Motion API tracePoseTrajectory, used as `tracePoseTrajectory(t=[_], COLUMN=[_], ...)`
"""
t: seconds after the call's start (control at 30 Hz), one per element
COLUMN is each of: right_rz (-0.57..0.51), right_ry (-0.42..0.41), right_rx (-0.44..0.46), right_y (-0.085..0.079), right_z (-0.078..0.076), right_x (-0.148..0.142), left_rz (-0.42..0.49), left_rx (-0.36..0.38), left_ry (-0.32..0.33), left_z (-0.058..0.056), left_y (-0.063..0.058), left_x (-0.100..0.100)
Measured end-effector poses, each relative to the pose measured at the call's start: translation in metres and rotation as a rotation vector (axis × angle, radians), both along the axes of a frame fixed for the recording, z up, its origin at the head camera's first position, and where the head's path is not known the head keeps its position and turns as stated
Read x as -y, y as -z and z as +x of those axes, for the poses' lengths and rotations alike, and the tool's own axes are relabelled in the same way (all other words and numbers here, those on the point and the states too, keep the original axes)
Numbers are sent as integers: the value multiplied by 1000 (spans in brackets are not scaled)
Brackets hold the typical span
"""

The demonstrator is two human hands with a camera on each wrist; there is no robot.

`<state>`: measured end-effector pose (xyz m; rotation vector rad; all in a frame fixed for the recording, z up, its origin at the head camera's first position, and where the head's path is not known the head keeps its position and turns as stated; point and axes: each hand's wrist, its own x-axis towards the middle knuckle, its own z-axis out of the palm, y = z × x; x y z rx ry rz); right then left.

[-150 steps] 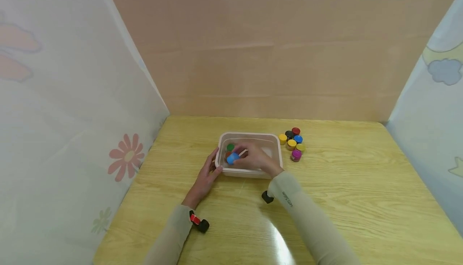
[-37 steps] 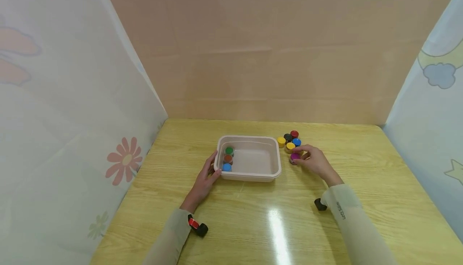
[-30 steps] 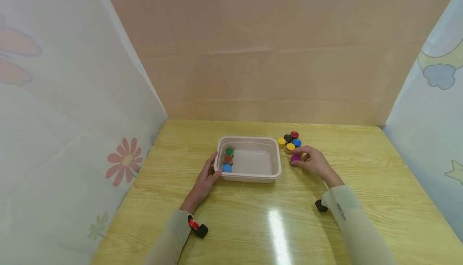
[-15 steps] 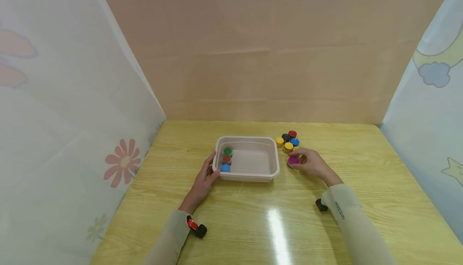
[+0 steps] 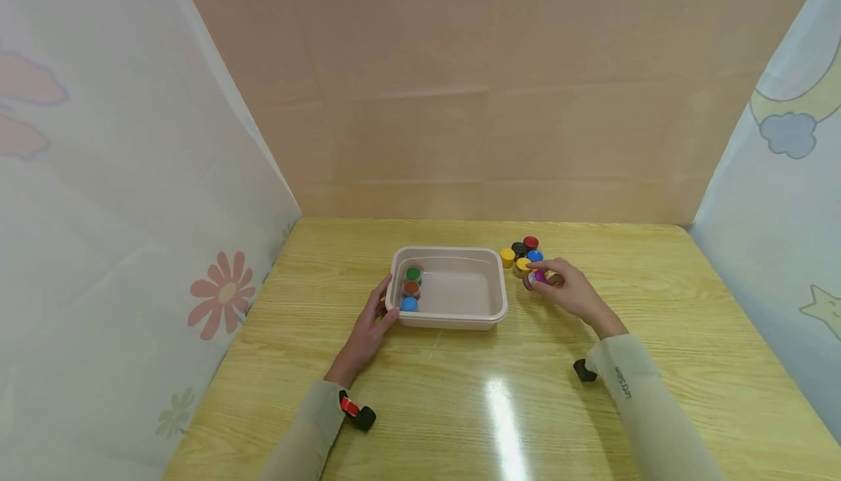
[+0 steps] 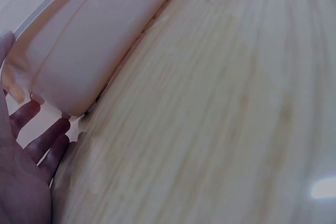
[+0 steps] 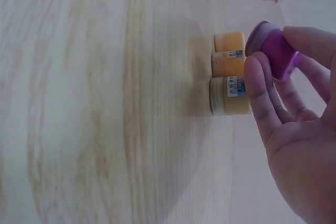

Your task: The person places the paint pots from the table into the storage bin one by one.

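Purple and cylindrical, a plastic jar [image 7: 277, 51] is pinched tilted by the right hand [image 5: 570, 291]; the left hand [image 5: 365, 331] holds a pale-pink rectangular plastic tub [image 5: 453, 322], likely steadying it.

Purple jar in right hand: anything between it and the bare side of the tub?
Only the right wall of the tub, which the purple jar would probably have to clear. No other jar shows on the straight line; a yellow-lidded jar sits close by, slightly farther back.
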<state>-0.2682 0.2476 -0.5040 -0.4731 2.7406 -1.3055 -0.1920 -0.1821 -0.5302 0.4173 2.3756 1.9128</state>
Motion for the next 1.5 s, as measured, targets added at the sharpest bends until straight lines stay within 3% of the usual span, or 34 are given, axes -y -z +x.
tracePoseTrajectory(t=[0.6,0.63,0.97,1.33,1.5], right_rz=[-326,-337,-460,-501,-522], right_ry=[12,9,24,60,85], right_rx=[58,70,75,77,58], right_y=[0,0,-6,-9,-10], right_z=[0,0,2,0,0], right_x=[7,8,13,18,24], left_rz=[21,18,-17,-26,-14], left_rx=[13,4,-3,-6,9], left_ry=[-26,-27,8,7,-14], left_z=[-1,-3,-1,-1,-9], left_y=[6,11,1,0,19], left_x=[1,1,2,1,1])
